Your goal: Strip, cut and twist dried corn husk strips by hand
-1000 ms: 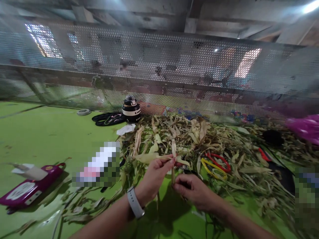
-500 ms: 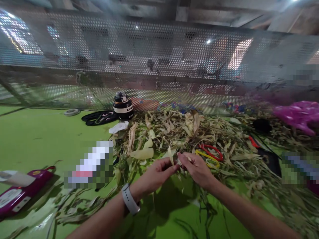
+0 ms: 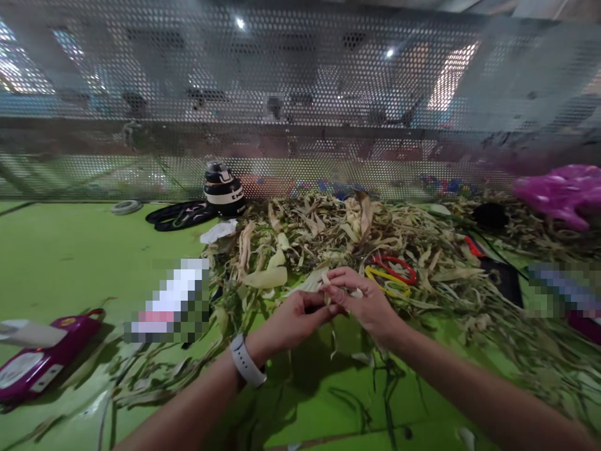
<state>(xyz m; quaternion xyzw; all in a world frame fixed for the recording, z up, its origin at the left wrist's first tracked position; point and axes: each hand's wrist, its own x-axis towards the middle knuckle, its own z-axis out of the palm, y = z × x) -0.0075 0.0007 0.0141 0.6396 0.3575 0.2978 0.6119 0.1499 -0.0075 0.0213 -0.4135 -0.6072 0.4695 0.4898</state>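
Note:
My left hand (image 3: 295, 318), with a white watch band (image 3: 246, 361) at its wrist, pinches a pale dried leaf strip (image 3: 326, 283). The fingers of my right hand (image 3: 369, 307) close on the same strip from the other side, so both hands meet over the green table. Fingers hide most of the strip. Just beyond them lies a heap of dried leaves (image 3: 323, 228). Red-handled scissors (image 3: 399, 266) and a yellow handle or loop (image 3: 389, 283) rest in the leaves beside my right hand. A broad pale leaf (image 3: 265, 277) lies ahead of my left hand.
A black bottle (image 3: 224, 191) stands before the perforated metal screen (image 3: 300, 81). Left are a purple power strip (image 3: 51, 357), a blurred-out device (image 3: 171, 300) and a black pouch-like thing (image 3: 181, 215). A pink plastic bag (image 3: 558, 191) lies right. Leaf scraps cover much of the green table (image 3: 84, 250).
My right-hand fingers have moved up and left over the leaf strip, which stood upright before and is now mostly covered. The head view has tilted slightly down.

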